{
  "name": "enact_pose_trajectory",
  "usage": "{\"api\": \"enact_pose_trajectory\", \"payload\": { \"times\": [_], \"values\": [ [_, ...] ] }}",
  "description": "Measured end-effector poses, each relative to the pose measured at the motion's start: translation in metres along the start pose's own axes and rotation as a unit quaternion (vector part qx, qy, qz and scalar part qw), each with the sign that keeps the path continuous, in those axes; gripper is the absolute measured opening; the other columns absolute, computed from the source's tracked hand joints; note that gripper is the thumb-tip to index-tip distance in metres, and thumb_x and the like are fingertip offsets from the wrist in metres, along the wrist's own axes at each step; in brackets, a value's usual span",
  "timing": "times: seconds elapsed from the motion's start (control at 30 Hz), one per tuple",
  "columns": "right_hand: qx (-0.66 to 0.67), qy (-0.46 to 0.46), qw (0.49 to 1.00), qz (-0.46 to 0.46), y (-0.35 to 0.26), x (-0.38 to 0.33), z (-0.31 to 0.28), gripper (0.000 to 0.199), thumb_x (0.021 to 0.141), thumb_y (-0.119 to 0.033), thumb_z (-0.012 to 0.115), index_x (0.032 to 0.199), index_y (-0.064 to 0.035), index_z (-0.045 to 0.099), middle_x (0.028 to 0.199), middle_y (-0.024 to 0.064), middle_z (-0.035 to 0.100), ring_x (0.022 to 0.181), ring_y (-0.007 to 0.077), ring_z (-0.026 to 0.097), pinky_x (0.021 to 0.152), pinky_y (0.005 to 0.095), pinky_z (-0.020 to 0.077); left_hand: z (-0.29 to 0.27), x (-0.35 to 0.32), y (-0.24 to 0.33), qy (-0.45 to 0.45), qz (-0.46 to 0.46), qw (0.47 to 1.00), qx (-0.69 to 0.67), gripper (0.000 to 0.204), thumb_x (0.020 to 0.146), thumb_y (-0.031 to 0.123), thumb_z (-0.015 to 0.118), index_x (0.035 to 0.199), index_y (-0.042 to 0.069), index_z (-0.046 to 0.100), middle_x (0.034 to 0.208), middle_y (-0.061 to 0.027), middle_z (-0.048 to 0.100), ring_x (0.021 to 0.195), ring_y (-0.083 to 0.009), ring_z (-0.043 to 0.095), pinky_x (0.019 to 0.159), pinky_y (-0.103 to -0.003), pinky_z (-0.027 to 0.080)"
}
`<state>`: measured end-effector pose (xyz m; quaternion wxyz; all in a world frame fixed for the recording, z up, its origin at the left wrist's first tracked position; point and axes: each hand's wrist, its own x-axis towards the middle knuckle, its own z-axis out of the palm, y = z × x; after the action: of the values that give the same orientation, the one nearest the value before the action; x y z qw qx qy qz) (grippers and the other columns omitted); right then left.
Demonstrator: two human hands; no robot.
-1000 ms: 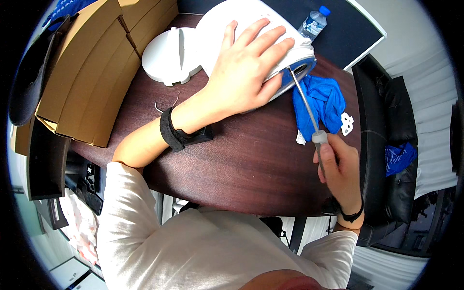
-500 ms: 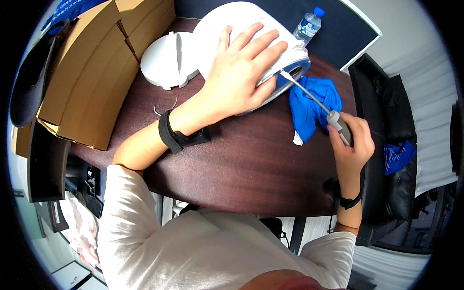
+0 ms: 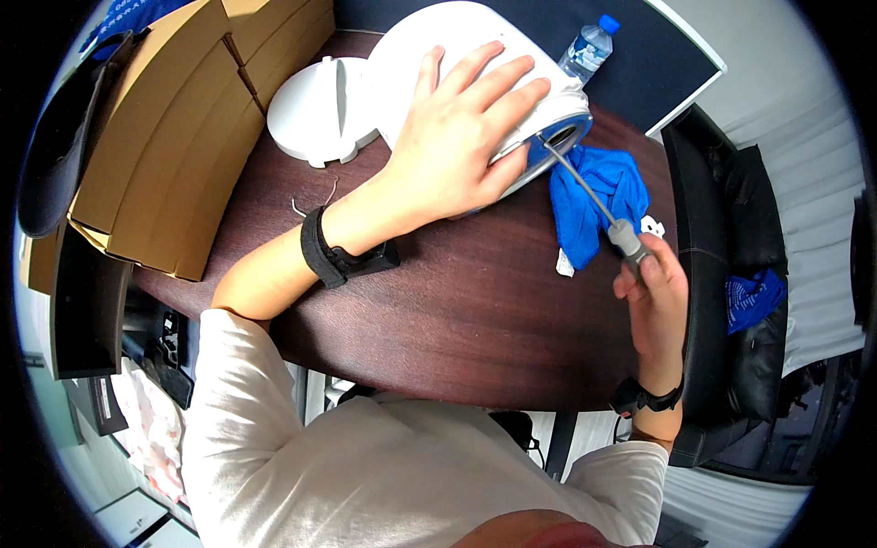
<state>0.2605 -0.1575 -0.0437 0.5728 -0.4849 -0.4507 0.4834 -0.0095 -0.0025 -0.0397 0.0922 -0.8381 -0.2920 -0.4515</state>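
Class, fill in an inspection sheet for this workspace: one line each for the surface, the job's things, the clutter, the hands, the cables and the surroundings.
Surface: dark brown wooden table.
Job's things: white rounded appliance housing lying on its side; long screwdriver, tip at the housing's blue-rimmed open end.
Clutter: blue cloth, white round cover, cardboard boxes, clear water bottle.
Hands: left hand flat on the housing; right hand gripping the screwdriver handle.
Cables: thin bent wire on the table.
Surroundings: black chair on the right, dark board behind the table.
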Motion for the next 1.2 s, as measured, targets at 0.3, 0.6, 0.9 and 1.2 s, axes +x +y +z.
{"api": "enact_pose_trajectory", "payload": {
  "times": [0.3, 0.6, 0.9, 1.2],
  "values": [
    [-0.360, 0.013, 0.925, -0.121, -0.021, 0.022, -0.017, 0.029, 0.090, -0.012, 0.068, 0.115, 0.0013, 0.063, 0.093, 0.0084, 0.065, 0.081, 0.0127, 0.061, 0.071, 0.0269, 0.0483, 0.001, 0.001, 0.000, 0.001, 0.001, 1.000, 0.001, 0.059, 0.079, 0.021, 0.066, 0.137, 0.013, 0.056, 0.144, -0.0118, 0.051, 0.137, -0.0371, 0.042, 0.109, -0.065, 0.027],
    [-0.587, 0.012, 0.685, -0.431, -0.061, 0.013, 0.010, 0.041, 0.071, -0.004, 0.081, 0.109, -0.0029, 0.067, 0.095, 0.0136, 0.066, 0.082, 0.0279, 0.064, 0.073, 0.0332, 0.0525, -0.001, 0.000, 0.000, -0.007, -0.002, 1.000, 0.009, 0.060, 0.078, 0.021, 0.065, 0.137, 0.013, 0.055, 0.144, -0.0124, 0.051, 0.138, -0.0365, 0.041, 0.109, -0.064, 0.026],
    [-0.571, 0.036, 0.698, -0.430, -0.047, 0.000, 0.017, 0.032, 0.078, -0.002, 0.076, 0.108, 0.0005, 0.066, 0.098, 0.0154, 0.065, 0.084, 0.0286, 0.066, 0.073, 0.0344, 0.0523, -0.002, 0.000, 0.000, -0.011, 0.003, 1.000, 0.007, 0.059, 0.079, 0.022, 0.065, 0.137, 0.013, 0.056, 0.144, -0.0125, 0.051, 0.138, -0.0363, 0.041, 0.110, -0.063, 0.025],
    [-0.245, 0.015, 0.964, -0.098, -0.003, -0.004, 0.004, 0.025, 0.096, -0.015, 0.063, 0.114, 0.0008, 0.064, 0.084, 0.0043, 0.063, 0.059, 0.0055, 0.052, 0.050, 0.0203, 0.0380, -0.001, 0.001, 0.001, -0.009, 0.001, 1.000, 0.010, 0.059, 0.080, 0.022, 0.065, 0.137, 0.013, 0.055, 0.144, -0.0124, 0.051, 0.138, -0.0354, 0.041, 0.110, -0.063, 0.025]
  ]
}}
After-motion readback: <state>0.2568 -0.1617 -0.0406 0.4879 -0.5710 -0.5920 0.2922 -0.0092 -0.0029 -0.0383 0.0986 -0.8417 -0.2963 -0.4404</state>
